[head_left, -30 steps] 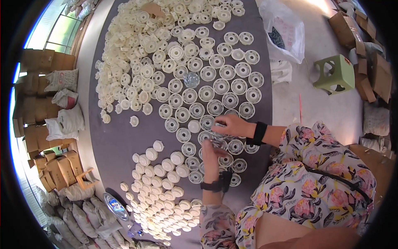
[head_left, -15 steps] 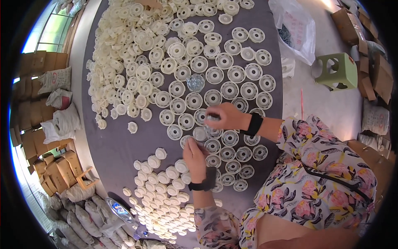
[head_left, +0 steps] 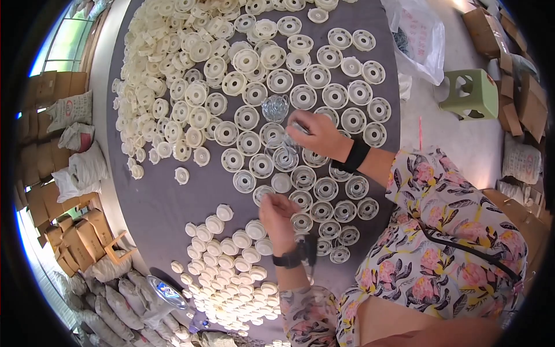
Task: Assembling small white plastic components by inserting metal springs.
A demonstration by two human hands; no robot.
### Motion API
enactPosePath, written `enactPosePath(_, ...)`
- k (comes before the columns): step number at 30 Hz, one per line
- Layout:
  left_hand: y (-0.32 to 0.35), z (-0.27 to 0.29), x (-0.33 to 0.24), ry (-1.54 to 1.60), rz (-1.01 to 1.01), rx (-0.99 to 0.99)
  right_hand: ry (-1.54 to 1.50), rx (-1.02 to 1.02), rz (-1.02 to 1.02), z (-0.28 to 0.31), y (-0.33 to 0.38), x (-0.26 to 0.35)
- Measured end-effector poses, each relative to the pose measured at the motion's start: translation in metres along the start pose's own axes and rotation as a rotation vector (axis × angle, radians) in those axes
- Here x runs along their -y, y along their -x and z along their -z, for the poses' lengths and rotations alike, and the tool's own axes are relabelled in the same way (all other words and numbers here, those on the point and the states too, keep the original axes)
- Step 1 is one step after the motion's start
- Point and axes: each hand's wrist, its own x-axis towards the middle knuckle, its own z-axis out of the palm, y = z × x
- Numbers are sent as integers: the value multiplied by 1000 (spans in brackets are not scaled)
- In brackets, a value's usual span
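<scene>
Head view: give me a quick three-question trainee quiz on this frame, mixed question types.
1. True or false: the right hand rests among the cream plastic discs on the grey tabletop.
2. The left hand is nearest: A the green stool, B the discs, C the clear plastic bag?
3. What colour are both wristbands?

Key: 1 true; 2 B; 3 black.

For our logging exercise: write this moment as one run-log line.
left hand: over white ring parts | right hand: fingers on metal rings | surface: grey table | nearby: capped discs
</scene>
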Motion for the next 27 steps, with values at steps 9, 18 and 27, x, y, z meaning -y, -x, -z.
enactPosePath(9, -26, -9, 19, -705, -494, -68, 52, 117, 62, -28, 25, 3)
enactPosePath(18, -12, -45, 14, -567, -318, -272, 141, 192, 334, -8, 26, 11)
enactPosePath(27, -2, -20, -11, 168, -54, -410, -23, 177, 642, -8, 29, 32)
